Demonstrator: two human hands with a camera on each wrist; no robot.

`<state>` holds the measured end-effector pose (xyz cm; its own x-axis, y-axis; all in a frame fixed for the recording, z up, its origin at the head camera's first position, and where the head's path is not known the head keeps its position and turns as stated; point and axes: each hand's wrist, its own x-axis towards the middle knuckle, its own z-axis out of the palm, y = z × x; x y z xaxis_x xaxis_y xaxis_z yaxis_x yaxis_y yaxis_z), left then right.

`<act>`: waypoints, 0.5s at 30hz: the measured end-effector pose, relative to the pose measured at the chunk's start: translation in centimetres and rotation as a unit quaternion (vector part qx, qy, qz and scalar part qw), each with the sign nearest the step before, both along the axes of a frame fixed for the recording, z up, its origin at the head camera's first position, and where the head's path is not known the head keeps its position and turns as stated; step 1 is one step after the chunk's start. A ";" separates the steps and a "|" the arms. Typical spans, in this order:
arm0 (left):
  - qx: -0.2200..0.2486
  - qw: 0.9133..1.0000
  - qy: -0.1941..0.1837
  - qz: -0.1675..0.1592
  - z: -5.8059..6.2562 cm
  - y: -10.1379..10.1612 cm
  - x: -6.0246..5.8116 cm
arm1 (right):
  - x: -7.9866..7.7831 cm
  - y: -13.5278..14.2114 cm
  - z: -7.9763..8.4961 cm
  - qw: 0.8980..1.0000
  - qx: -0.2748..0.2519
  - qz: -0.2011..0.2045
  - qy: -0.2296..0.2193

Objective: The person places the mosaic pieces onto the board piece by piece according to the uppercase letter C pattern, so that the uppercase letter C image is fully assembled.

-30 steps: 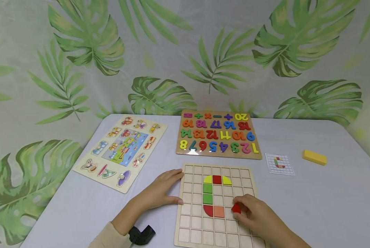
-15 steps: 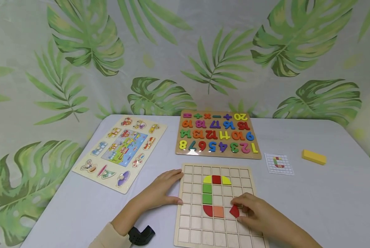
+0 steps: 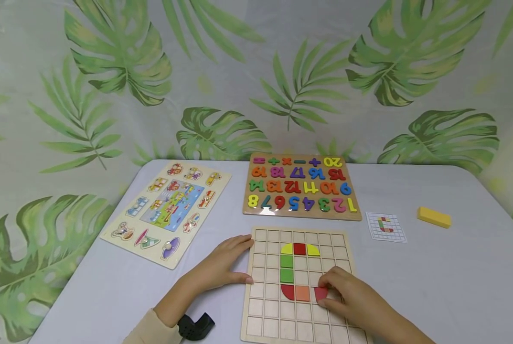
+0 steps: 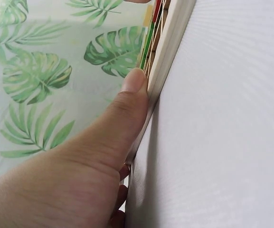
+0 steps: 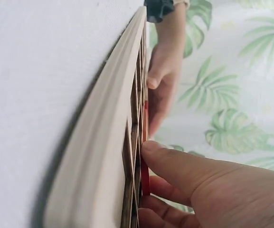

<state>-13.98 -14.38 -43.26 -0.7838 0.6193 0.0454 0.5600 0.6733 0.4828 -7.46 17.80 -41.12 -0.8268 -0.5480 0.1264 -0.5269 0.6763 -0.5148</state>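
A wooden grid board (image 3: 273, 329) lies on the table. Along its left edge rests my left hand (image 3: 222, 263), thumb and fingers spread apart and touching the rim. My right hand (image 3: 353, 296) pinches a red quarter-circle tile (image 3: 320, 294) between thumb and fingers, at a cell just right of the orange square tile (image 3: 302, 293). In the right wrist view this red tile (image 5: 145, 179) stands on edge to the camera, against the grid. Set in the board are another red quarter-circle (image 3: 288, 292), green squares (image 3: 287, 275), a red square (image 3: 299, 249) and yellow quarter-circles (image 3: 313, 250).
Behind the board lies a number puzzle (image 3: 301, 186), and a picture peg puzzle (image 3: 170, 210) is at the left. A pattern card (image 3: 386, 227) and a yellow block (image 3: 434, 217) lie at the right. A black angled object (image 3: 196, 327) sits by the left wrist.
My right hand has moved slightly left and turned the red quarter-circle tile, bringing it down to the cell beside the orange square. The left hand has stayed on the board's edge.
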 end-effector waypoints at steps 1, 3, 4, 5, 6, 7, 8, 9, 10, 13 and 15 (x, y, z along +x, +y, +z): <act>0.001 1.000 0.000 0.000 0.0 0.0 0.0 | 0.0 0.0 0.0 1.000 -0.002 0.001 -0.003; 0.002 1.000 -0.001 0.001 -0.1 0.0 0.0 | -0.1 0.1 -0.1 1.000 -0.014 0.007 -0.008; 0.003 1.000 -0.001 0.001 -0.1 0.0 0.0 | -0.1 0.2 -0.1 1.000 -0.023 0.013 -0.010; 0.004 1.000 -0.001 0.001 -0.1 -0.1 0.0 | -0.1 0.3 -0.2 0.999 -0.031 0.018 -0.011; 0.004 1.000 -0.001 0.001 -0.1 -0.1 0.0 | -0.2 0.4 -0.2 0.999 -0.040 0.023 -0.010; 0.004 1.000 0.000 0.001 -0.1 -0.1 0.0 | -0.2 0.4 -0.3 0.999 -0.046 0.026 -0.011; 0.004 1.000 0.001 0.001 -0.1 -0.1 0.0 | -0.3 0.4 -0.3 0.998 -0.049 0.028 -0.008; 0.004 1.000 0.001 0.001 -0.1 -0.1 0.0 | -0.3 0.4 -0.4 0.998 -0.052 0.029 -0.005; 0.004 1.000 0.002 0.001 -0.1 -0.1 0.0 | -0.3 0.4 -0.4 0.998 -0.055 0.029 -0.003; 0.004 1.000 0.004 0.000 -0.1 -0.1 0.0 | -0.2 0.1 -0.6 0.998 -0.058 0.021 0.000; 0.002 1.000 0.005 0.000 -0.1 -0.1 0.0 | -0.1 -0.1 -0.6 0.998 -0.058 0.014 -0.002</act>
<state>-13.95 -14.48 -43.31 -0.7830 0.6195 0.0558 0.5651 0.6711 0.4799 -7.53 17.74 -41.68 -0.8123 -0.5528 0.1858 -0.5418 0.5976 -0.5910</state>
